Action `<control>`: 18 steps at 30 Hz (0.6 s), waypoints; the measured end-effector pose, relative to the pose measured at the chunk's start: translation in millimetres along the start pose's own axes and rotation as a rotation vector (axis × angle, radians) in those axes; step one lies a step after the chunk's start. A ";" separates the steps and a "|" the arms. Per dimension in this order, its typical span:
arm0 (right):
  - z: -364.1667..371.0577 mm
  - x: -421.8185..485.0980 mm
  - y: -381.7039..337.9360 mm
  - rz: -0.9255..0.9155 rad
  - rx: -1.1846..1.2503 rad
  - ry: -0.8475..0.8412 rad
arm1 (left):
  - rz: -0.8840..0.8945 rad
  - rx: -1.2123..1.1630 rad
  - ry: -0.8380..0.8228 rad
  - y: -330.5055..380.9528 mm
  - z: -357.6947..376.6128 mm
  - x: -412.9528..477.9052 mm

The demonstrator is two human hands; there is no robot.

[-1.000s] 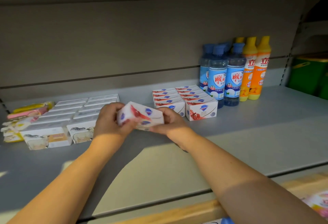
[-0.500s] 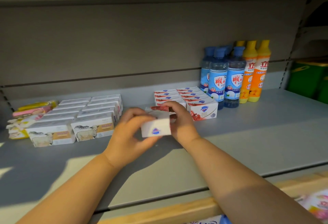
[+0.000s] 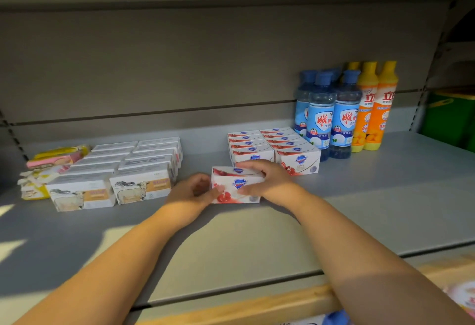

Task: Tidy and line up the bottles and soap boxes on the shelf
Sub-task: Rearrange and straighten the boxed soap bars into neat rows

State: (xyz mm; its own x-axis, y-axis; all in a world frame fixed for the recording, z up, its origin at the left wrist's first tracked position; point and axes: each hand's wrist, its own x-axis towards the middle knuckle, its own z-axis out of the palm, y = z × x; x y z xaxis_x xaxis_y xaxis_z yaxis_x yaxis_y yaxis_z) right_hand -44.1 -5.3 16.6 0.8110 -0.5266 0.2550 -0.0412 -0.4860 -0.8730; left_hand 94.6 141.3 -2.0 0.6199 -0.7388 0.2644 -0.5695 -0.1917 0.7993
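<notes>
A white soap box with red fruit and a blue shield logo point(image 3: 235, 188) stands on the grey shelf point(image 3: 372, 203), just in front of the left row of matching soap boxes point(image 3: 250, 146). My left hand point(image 3: 191, 192) holds its left end and my right hand point(image 3: 268, 178) grips its top and right end. A second row of the same boxes point(image 3: 299, 160) lies to the right. Blue-capped bottles point(image 3: 321, 116) and orange-yellow bottles point(image 3: 377, 108) stand in rows at the back right.
Two rows of white boxes with a sheep picture point(image 3: 140, 187) lie at the left, with loose yellow and pink packets point(image 3: 51, 160) beyond them. A green container point(image 3: 449, 119) sits on the neighbouring shelf at the far right. A wooden edge point(image 3: 231, 306) runs below.
Both hands turned the soap box from tilted in the air to upright and lowered it onto the shelf in front of the left row.
</notes>
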 end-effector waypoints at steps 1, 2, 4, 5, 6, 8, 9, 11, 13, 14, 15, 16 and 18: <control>-2.5 -0.9 -0.7 -0.019 -0.168 -0.028 | 0.011 0.054 -0.031 -0.8 1.7 -1.1; -3.5 -1.2 -2.7 -0.053 -0.337 -0.042 | 0.021 0.112 -0.051 -1.0 2.8 -2.0; -0.6 -1.1 -9.0 -0.151 -0.638 -0.041 | 0.054 0.204 -0.100 -0.4 2.5 -2.9; 2.5 0.1 -12.3 -0.222 -0.800 -0.028 | 0.078 0.246 -0.133 -0.3 1.7 -2.4; 7.2 0.7 -15.8 -0.291 -0.956 -0.018 | 0.110 0.305 -0.163 -0.3 1.0 -1.8; 21.1 0.0 -19.5 -0.327 -1.153 -0.029 | 0.174 0.432 -0.197 -1.5 -0.3 -0.7; 28.1 -1.6 -21.0 -0.290 -1.177 -0.042 | 0.194 0.461 -0.206 -2.0 -0.6 -0.2; 36.6 -6.2 -21.3 -0.239 -1.114 -0.017 | 0.219 0.469 -0.217 -3.0 -0.8 0.2; 38.3 -9.6 -20.3 -0.239 -1.036 0.060 | 0.246 0.488 -0.231 -4.0 -0.7 0.4; 37.7 -8.8 -19.8 -0.226 -1.021 0.081 | 0.258 0.512 -0.240 -5.1 -0.6 0.8; 37.1 -6.7 -19.1 -0.202 -1.032 0.086 | 0.261 0.547 -0.247 -6.4 -0.3 1.5; 37.1 -3.7 -18.3 -0.172 -1.061 0.089 | 0.256 0.588 -0.253 -8.0 -0.1 2.0; 36.0 2.3 -16.0 -0.102 -1.130 0.101 | 0.229 0.663 -0.273 -11.1 0.5 2.8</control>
State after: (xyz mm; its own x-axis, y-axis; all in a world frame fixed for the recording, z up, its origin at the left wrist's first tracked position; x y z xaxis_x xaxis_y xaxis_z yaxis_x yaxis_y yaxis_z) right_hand -20.6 26.3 16.2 0.7921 -0.4776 0.3801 -0.5217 -0.8530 0.0152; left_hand 102.4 141.0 -10.4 0.3404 -0.9242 0.1731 -0.9272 -0.2993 0.2253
